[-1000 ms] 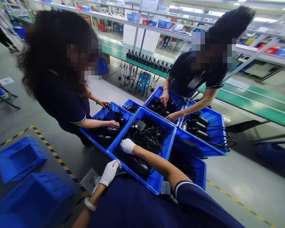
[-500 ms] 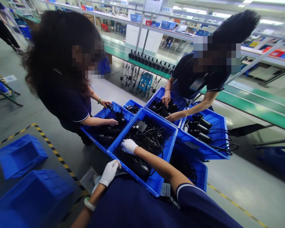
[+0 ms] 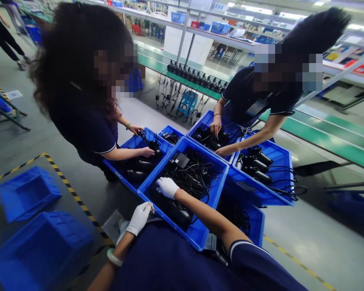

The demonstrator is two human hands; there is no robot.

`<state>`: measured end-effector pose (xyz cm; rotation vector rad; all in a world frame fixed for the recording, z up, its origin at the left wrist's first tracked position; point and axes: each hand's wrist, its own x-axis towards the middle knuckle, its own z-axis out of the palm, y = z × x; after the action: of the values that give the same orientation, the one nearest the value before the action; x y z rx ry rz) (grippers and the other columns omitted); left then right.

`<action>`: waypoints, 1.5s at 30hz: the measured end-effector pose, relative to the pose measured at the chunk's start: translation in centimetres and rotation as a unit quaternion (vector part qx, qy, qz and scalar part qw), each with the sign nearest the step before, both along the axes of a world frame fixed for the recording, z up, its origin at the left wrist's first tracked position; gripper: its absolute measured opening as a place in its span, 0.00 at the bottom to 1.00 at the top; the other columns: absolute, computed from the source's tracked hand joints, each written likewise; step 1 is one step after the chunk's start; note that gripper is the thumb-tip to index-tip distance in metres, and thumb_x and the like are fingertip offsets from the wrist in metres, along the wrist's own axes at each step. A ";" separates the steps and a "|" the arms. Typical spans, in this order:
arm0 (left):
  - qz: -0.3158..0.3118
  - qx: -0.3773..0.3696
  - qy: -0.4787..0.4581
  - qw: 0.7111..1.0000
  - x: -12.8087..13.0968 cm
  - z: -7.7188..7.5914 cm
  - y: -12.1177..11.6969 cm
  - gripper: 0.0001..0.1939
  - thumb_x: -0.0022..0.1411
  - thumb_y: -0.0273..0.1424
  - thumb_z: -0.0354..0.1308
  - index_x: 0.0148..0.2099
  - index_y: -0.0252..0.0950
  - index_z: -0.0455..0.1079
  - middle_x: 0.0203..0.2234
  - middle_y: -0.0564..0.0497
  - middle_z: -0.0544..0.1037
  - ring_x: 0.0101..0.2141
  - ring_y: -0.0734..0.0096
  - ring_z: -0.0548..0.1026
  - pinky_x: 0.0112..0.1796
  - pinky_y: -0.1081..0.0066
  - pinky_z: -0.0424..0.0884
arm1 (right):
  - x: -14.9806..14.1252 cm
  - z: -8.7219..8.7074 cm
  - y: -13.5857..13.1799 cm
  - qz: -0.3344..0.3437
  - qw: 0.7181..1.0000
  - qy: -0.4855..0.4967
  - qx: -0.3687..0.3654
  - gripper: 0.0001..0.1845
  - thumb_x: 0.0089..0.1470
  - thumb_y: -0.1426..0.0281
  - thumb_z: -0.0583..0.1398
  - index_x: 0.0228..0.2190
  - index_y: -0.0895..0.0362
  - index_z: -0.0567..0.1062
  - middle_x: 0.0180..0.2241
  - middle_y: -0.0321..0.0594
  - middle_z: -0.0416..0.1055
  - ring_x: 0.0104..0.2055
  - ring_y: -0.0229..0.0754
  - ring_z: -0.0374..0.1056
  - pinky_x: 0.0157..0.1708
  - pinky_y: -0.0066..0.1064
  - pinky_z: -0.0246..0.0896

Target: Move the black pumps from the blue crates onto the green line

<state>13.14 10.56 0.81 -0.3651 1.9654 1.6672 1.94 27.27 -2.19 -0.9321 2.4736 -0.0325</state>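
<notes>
The person's right hand [image 3: 167, 188], in a white glove, is inside a blue rectangular plastic bin [image 3: 213, 202] at the centre of the frame, fingers bent and pointing toward the upper left; their tips meet dark contents, so I cannot tell whether they grip anything. A smooth black cylindrical device body [image 3: 182, 215] lies in the near part of that bin, below and slightly right of the right hand, its long axis slanting from upper left to lower right as far as the shadow lets it show. The right hand is the nearer one; the white-gloved left hand [image 3: 140, 218] is at the bin's lower-left rim, fingers drawn together at the edge, and whether they pinch something small cannot be made out. Above and right of the right hand lie a black box-shaped adapter [image 3: 181, 160] and a tangle of thin black cables [image 3: 205, 174]. Compared with half a second ago, both gloved hands keep almost the same places relative to the bin, while the navy-shirted co-worker [image 3: 239, 89] at the upper right now has the head farther right in the frame.
</notes>
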 end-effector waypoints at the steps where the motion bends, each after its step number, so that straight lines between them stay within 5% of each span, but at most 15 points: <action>1: -0.003 -0.001 -0.002 1.000 0.0 -0.1 0.0 0.21 0.57 0.47 0.45 0.24 0.35 0.64 0.22 0.50 0.71 0.26 0.70 0.67 0.29 0.72 0.64 | -0.2 0.0 -0.1 0.004 1.000 0.002 0.008 0.15 0.58 0.64 0.51 0.42 0.61 0.69 0.41 0.50 0.68 0.37 0.47 0.67 0.34 0.35 0.58; 10: -0.006 0.004 0.002 1.000 0.0 -0.8 -0.3 0.22 0.57 0.47 0.46 0.25 0.34 0.65 0.23 0.50 0.71 0.26 0.70 0.67 0.28 0.73 0.63 | -1.0 -0.1 -0.9 0.070 0.997 -0.001 0.017 0.13 0.56 0.66 0.54 0.37 0.63 0.71 0.39 0.53 0.69 0.37 0.48 0.67 0.33 0.35 0.58; 18: 0.002 0.008 0.003 1.000 0.0 -0.3 -0.1 0.21 0.58 0.46 0.45 0.25 0.34 0.65 0.22 0.50 0.71 0.26 0.71 0.67 0.30 0.72 0.64 | 0.4 -0.1 0.5 -0.030 0.999 -0.012 -0.001 0.17 0.59 0.62 0.51 0.43 0.61 0.68 0.42 0.51 0.68 0.38 0.46 0.67 0.36 0.34 0.58; 28: -0.001 0.000 -0.003 1.000 0.0 -0.8 -0.3 0.21 0.57 0.46 0.45 0.25 0.34 0.65 0.22 0.51 0.71 0.25 0.71 0.66 0.28 0.73 0.62 | -1.3 0.3 -0.6 0.099 0.995 -0.019 -0.008 0.10 0.55 0.68 0.54 0.35 0.61 0.72 0.37 0.49 0.69 0.35 0.45 0.66 0.31 0.33 0.55; 33: 0.008 -0.006 -0.003 1.000 0.1 -0.8 -0.4 0.21 0.57 0.46 0.45 0.25 0.34 0.64 0.22 0.50 0.70 0.25 0.71 0.66 0.27 0.73 0.62 | 0.7 0.2 1.4 -0.002 0.991 -0.097 -0.095 0.07 0.54 0.73 0.54 0.33 0.60 0.72 0.33 0.43 0.70 0.34 0.40 0.64 0.32 0.29 0.55; 38: 0.010 -0.005 -0.005 1.000 0.1 -0.5 -0.5 0.21 0.57 0.46 0.46 0.25 0.34 0.65 0.22 0.50 0.71 0.25 0.71 0.67 0.27 0.73 0.63 | 1.8 1.3 3.2 -0.170 0.953 -0.142 -0.204 0.09 0.57 0.74 0.50 0.32 0.58 0.70 0.32 0.36 0.70 0.34 0.35 0.64 0.36 0.25 0.56; 41: 0.011 -0.007 -0.006 1.000 0.1 -0.7 -0.6 0.21 0.57 0.46 0.46 0.25 0.34 0.65 0.22 0.50 0.71 0.25 0.71 0.67 0.27 0.73 0.63 | 1.0 1.5 2.1 -0.195 0.969 -0.069 -0.138 0.10 0.58 0.67 0.52 0.35 0.58 0.71 0.35 0.40 0.70 0.36 0.39 0.65 0.36 0.28 0.56; 45: 0.006 -0.010 -0.001 1.000 0.2 -0.7 -0.7 0.21 0.57 0.46 0.46 0.25 0.34 0.65 0.22 0.50 0.70 0.24 0.71 0.66 0.26 0.73 0.62 | 0.3 0.4 -0.8 -0.104 0.994 -0.005 -0.021 0.12 0.58 0.66 0.51 0.38 0.60 0.71 0.37 0.47 0.69 0.38 0.45 0.66 0.35 0.34 0.55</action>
<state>13.37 9.84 0.10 -0.3875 1.9828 1.6556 2.23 26.44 -1.84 -0.6860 2.5595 -0.1596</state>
